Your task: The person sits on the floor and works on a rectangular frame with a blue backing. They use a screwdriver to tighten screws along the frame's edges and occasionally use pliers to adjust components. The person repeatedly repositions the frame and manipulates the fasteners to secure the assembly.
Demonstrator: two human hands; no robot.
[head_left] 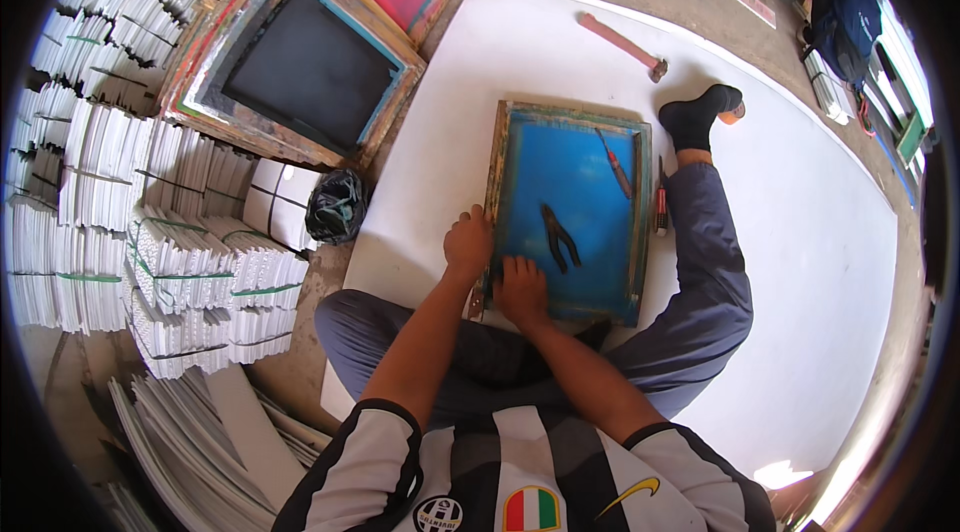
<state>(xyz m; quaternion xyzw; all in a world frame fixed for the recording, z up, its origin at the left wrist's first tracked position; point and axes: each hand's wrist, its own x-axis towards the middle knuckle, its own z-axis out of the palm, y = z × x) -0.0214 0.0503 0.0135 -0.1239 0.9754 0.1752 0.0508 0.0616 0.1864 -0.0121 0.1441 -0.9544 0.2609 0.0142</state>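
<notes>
1. Before me, in the head view, the blue-panelled wooden frame (535,152) lies on a white sheet (810,272), just right of my left hand (468,244).
2. My left hand curls at the frame's left rail; I cannot tell whether it clamps.
3. My right hand (522,292) rests over the lower-left part, its grip unclear.
4. Black pliers (551,227) lie on the frame, near it.

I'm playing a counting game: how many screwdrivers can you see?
2: one red-and-black screwdriver lies on the blue framed screen; the other screwdriver lies just right of it. More could be hidden.
</notes>
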